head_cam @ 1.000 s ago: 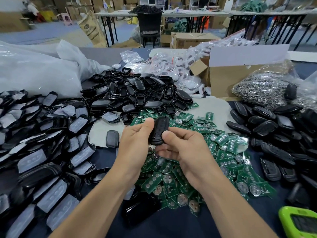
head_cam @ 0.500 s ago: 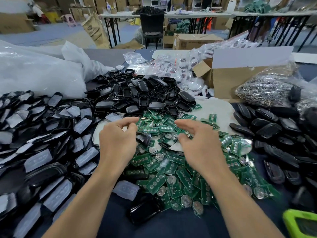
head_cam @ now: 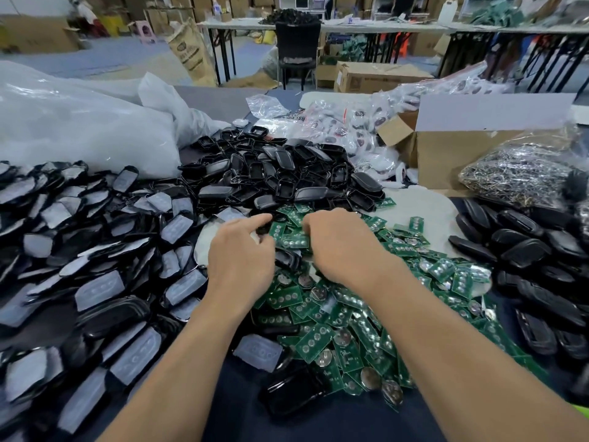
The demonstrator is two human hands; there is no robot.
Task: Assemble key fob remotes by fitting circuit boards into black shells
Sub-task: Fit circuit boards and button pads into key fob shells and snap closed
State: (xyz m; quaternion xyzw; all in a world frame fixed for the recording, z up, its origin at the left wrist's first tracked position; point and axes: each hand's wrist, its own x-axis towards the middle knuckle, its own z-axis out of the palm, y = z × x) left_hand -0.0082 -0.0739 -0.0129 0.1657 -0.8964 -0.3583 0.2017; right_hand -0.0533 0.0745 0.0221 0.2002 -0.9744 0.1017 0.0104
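Table (head_cam: 241, 415): left hand (head_cam: 240, 260), right hand (head_cam: 344, 250) over boards (head_cam: 318, 342)

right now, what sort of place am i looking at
Likely a small assembly workshop or warehouse: heaps of green circuit boards and black plastic shells in front, brown cardboard cartons and long white tables behind.

A strip of bare dark blue surface (head_cam: 236, 419) is left free at the near edge. It is hemmed in by heaped green circuit boards (head_cam: 350, 330), grey-padded black plastic shells (head_cam: 98, 290) on the left and closed black fobs (head_cam: 522, 247) on the right.
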